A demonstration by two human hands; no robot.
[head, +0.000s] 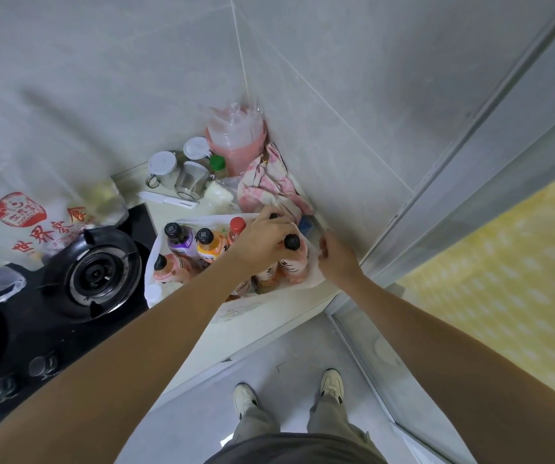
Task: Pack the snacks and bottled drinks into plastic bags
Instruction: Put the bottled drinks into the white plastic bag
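A white plastic bag [312,279] stands open on the counter with several bottled drinks inside. A purple-label bottle [179,241], an orange-label bottle [209,246] and a red-capped bottle [237,229] stand at its far side; a pink bottle [165,272] leans at its left. My left hand [262,241] reaches into the bag and grips the necks of two black-capped pink bottles [294,259]. My right hand [338,257] pinches the bag's right rim. No snacks can be made out in the bag.
A black gas stove [78,279] fills the counter's left. Jars [164,167], a glass cup [191,180], a white knife [167,198], a pink cloth [271,185] and a pink container [236,142] in clear plastic crowd the corner. A printed plastic bag [35,216] hangs at left.
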